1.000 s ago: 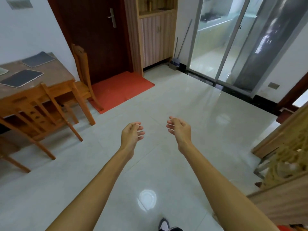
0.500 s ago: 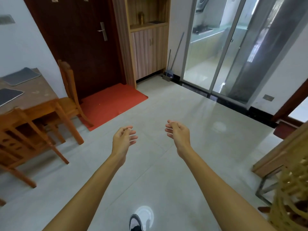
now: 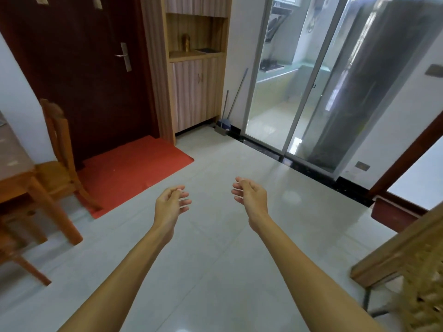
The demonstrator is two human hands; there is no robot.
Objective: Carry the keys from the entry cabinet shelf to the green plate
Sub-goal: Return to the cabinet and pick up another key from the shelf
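Two bare hands are held out over the floor (image 3: 215, 248), well apart and touching nothing. The left hand (image 3: 171, 204) and the right hand (image 3: 250, 195) are both empty and released, with loosely curled fingers and palms turned towards each other.

Ahead stands one cabinet (image 3: 195, 97) with two lower doors and one open shelf (image 3: 182, 55) above them. Two things show on the shelf. One brass-coloured jar (image 3: 185, 43) stands upright near its middle, and one dark flat thing (image 3: 203, 50) lies towards its right end. The keys should be on this shelf, but they are too small to make out from here.

Left of the cabinet is one dark door (image 3: 84, 80) with one metal handle (image 3: 123, 55). One red mat (image 3: 134, 168) lies on the floor at its foot. Right of the cabinet, two long-handled cleaning tools (image 3: 224, 122) lean against the wall, beside two glass sliding panels (image 3: 299, 92).

At the left edge is a corner of one wooden tabletop (image 3: 12, 159). One chair (image 3: 57, 152) stands just beside it, near the mat. The legs of a second chair (image 3: 28, 267) show lower down. One carved wooden piece (image 3: 407, 259) fills the lower right corner.
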